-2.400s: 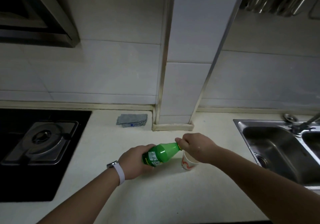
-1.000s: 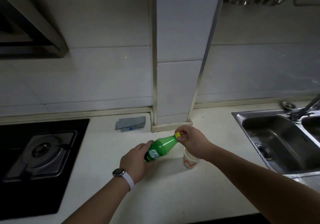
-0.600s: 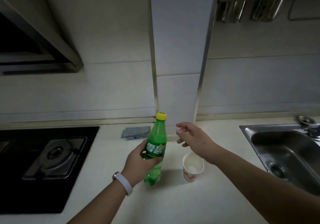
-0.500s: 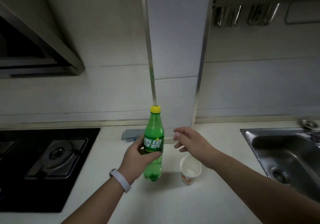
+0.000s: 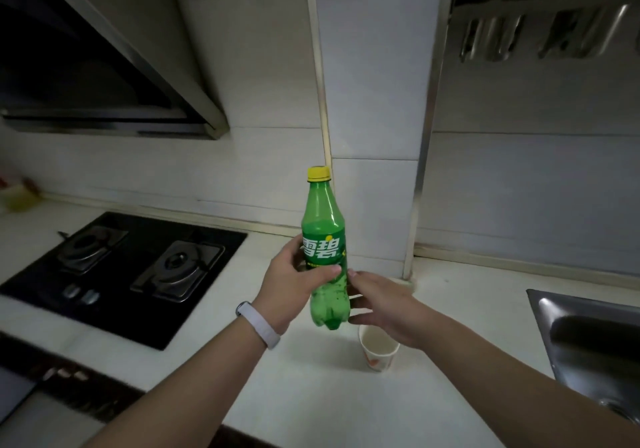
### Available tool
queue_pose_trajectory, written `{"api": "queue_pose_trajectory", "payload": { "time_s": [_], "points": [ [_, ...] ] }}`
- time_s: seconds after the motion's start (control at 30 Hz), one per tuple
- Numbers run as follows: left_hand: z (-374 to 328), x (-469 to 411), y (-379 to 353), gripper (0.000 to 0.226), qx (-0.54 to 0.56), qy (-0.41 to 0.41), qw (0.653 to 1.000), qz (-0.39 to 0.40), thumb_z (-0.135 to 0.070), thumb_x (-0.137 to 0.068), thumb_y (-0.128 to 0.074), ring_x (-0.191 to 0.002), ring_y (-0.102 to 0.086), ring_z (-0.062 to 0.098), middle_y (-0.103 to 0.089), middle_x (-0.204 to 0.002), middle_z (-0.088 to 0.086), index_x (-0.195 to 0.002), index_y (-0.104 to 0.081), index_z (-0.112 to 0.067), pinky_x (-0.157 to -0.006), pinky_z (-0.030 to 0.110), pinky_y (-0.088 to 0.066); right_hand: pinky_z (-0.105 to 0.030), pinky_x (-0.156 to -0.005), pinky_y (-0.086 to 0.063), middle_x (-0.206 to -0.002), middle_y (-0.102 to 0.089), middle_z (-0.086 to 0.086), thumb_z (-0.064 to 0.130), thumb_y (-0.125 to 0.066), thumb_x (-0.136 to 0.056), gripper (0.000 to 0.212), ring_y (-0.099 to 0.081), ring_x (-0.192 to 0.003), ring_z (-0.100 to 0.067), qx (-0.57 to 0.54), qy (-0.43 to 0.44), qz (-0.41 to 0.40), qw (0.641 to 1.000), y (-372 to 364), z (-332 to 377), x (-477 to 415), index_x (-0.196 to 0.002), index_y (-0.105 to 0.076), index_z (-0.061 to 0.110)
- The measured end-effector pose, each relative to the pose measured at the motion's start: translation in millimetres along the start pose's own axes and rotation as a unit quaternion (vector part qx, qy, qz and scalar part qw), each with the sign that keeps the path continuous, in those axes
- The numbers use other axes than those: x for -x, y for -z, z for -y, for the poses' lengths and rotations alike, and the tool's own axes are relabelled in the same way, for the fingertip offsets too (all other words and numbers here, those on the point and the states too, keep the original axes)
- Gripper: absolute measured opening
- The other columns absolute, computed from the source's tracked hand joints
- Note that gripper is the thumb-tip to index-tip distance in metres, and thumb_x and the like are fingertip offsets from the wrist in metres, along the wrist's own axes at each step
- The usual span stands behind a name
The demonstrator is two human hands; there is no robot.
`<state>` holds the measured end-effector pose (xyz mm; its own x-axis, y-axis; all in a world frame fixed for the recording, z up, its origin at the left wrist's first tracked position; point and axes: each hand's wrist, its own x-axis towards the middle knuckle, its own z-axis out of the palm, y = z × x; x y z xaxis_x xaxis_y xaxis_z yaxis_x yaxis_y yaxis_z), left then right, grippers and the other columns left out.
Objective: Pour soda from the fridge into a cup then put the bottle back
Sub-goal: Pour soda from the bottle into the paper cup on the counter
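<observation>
1. The soda bottle stands upright in mid-frame, lifted clear of the countertop, with its yellow cap on.
2. The left hand grips the bottle round the label, thumb across the front and fingers curled behind. A pale wristband sits on that wrist.
3. The right hand is spread wide, its fingers fairly straight and reaching to the bottle's lower body from the right. Whether the tips touch the plastic cannot be told.
4. Half a second earlier the right hand hung apart from the bottle, over the cup; it has since closed in on the lower body. A second ago the bottle lay tilted with that hand at the cap.
5. The cup stands on the countertop below the right wrist, just right of the bottle's base and lower in the frame, and not touching it.
6. Bare countertop lies in front of the cup toward the bottom centre. Its front edge runs diagonally across the lower left.
7. The black stove fills the left middle, well apart from the cup, and the sink borders the counter at the right edge.
8. Above, the range hood juts out at upper left, and a tiled pillar rises behind the bottle. A metal rack hangs at upper right.
</observation>
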<state>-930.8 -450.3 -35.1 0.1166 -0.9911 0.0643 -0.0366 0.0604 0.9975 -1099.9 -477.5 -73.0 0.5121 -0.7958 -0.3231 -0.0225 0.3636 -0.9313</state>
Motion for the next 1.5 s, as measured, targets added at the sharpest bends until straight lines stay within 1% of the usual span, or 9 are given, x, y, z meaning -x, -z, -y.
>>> {"api": "queue_pose_trajectory", "payload": {
  "time_s": [0.2, 0.3, 0.57, 0.77, 0.9, 1.07, 1.2, 1.33, 1.5],
  "points": [
    [-4, 24, 3, 0.055, 0.002, 0.009, 0.999, -0.052, -0.012, -0.061, -0.082, -0.096, -0.069, 0.022, -0.073, -0.102, 0.003, -0.112, -0.065, -0.020, -0.086, 0.045, -0.056, -0.047, -0.097, -0.053, -0.111, -0.072, -0.012, 0.042, -0.046, -0.101, 0.040, -0.068, -0.106, -0.029, -0.024, -0.012, 0.054, 0.998, -10, -4, -2, -0.121, -0.062, 0.011],
    [-7, 36, 17, 0.051, 0.001, 0.011, 0.997, -0.080, -0.009, -0.063, -0.080, -0.098, -0.069, 0.024, -0.073, -0.102, 0.005, -0.111, -0.066, -0.020, -0.087, 0.046, -0.056, -0.048, -0.097, -0.053, -0.111, -0.071, -0.013, 0.042, -0.047, -0.101, 0.040, -0.068, -0.106, -0.030, -0.027, -0.018, 0.073, 0.997, -27, -6, -7, -0.119, -0.063, 0.010],
    [-12, 69, 97, 0.047, 0.013, 0.009, 0.989, -0.150, -0.003, -0.070, -0.079, -0.099, -0.068, 0.030, -0.073, -0.103, 0.009, -0.112, -0.066, -0.018, -0.087, 0.046, -0.055, -0.046, -0.097, -0.053, -0.117, -0.069, -0.013, 0.040, -0.045, -0.102, 0.039, -0.067, -0.108, -0.029, 0.004, -0.022, 0.129, 0.991, -110, -2, -28, -0.119, -0.064, 0.010],
    [-12, 104, 194, 0.047, 0.025, 0.002, 0.980, -0.198, 0.002, -0.074, -0.077, -0.097, -0.069, 0.029, -0.073, -0.103, 0.008, -0.113, -0.065, -0.020, -0.081, 0.041, -0.057, -0.049, -0.100, -0.051, -0.117, -0.069, -0.013, 0.038, -0.045, -0.102, 0.038, -0.066, -0.109, -0.029, 0.024, -0.031, 0.168, 0.985, -213, -9, -54, -0.119, -0.064, 0.011],
    [-11, 130, 276, 0.050, 0.040, -0.008, 0.973, -0.226, -0.003, -0.070, -0.080, -0.098, -0.069, 0.030, -0.073, -0.105, 0.009, -0.115, -0.065, -0.021, -0.084, 0.044, -0.057, -0.046, -0.099, -0.052, -0.117, -0.070, -0.011, 0.039, -0.044, -0.102, 0.037, -0.067, -0.108, -0.026, 0.031, -0.038, 0.195, 0.980, -298, -15, -73, -0.123, -0.064, 0.014],
    [-16, 164, 378, 0.051, 0.040, -0.025, 0.965, -0.258, 0.003, -0.073, -0.077, -0.093, -0.070, 0.024, -0.073, -0.105, 0.011, -0.119, -0.063, -0.012, -0.078, 0.033, -0.057, -0.042, -0.097, -0.053, -0.118, -0.071, -0.006, 0.040, -0.045, -0.102, 0.036, -0.067, -0.111, -0.023, 0.033, -0.042, 0.235, 0.971, -407, -22, -96, -0.124, -0.064, 0.020],
    [-20, 198, 446, 0.047, 0.043, -0.032, 0.955, -0.292, 0.004, -0.074, -0.076, -0.095, -0.070, 0.028, -0.072, -0.106, 0.013, -0.117, -0.064, -0.013, -0.081, 0.039, -0.058, -0.037, -0.088, -0.056, -0.119, -0.071, -0.007, 0.039, -0.046, -0.102, 0.035, -0.067, -0.110, -0.022, 0.023, -0.052, 0.257, 0.965, -487, -29, -100, -0.123, -0.066, 0.020],
    [-21, 232, 501, 0.049, 0.041, -0.041, 0.946, -0.320, -0.002, -0.072, -0.078, -0.099, -0.069, 0.032, -0.073, -0.107, 0.010, -0.117, -0.065, -0.018, -0.086, 0.045, -0.057, -0.045, -0.101, -0.050, -0.116, -0.072, -0.005, 0.038, -0.044, -0.103, 0.033, -0.068, -0.109, -0.022, 0.041, -0.058, 0.292, 0.954, -551, -33, -99, -0.120, -0.068, 0.023],
    [-25, 282, 557, 0.046, 0.050, -0.058, 0.921, -0.382, -0.007, -0.068, -0.078, -0.100, -0.069, 0.028, -0.073, -0.107, 0.008, -0.110, -0.067, -0.022, -0.088, 0.047, -0.056, -0.048, -0.104, -0.047, -0.118, -0.071, -0.007, 0.040, -0.043, -0.103, 0.035, -0.066, -0.113, -0.027, 0.084, -0.070, 0.356, 0.928, -629, -39, -101, -0.124, -0.066, 0.023]
  ]
}}
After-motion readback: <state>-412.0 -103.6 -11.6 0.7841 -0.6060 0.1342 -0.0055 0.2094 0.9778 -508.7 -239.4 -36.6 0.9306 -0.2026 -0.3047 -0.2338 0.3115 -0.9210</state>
